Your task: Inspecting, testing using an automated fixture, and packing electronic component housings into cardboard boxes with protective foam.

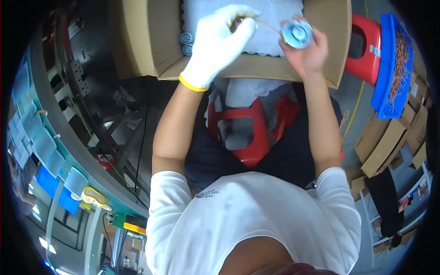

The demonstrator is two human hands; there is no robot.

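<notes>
My left hand [220,39], in a white glove with a yellow cuff, is closed at the fingertips over a small dark-brown bunch. A thin copper-coloured wire [269,25] stretches from it to my right hand. My bare right hand [308,50] grips a light-blue round part [297,34] with a raised centre, its round side facing up. Both hands are above an open cardboard box [256,68]. Inside the box lies a pale sheet [263,48], with round grey-white parts [186,43] showing along its edge.
A blue tray [385,68] of copper-coloured pieces rests on a red stool [366,50] at the right. Another red stool [254,133] shows between my legs. Light-blue seat-like trays [43,142] line a green-edged conveyor on the left. Flattened cardboard [385,142] lies far right.
</notes>
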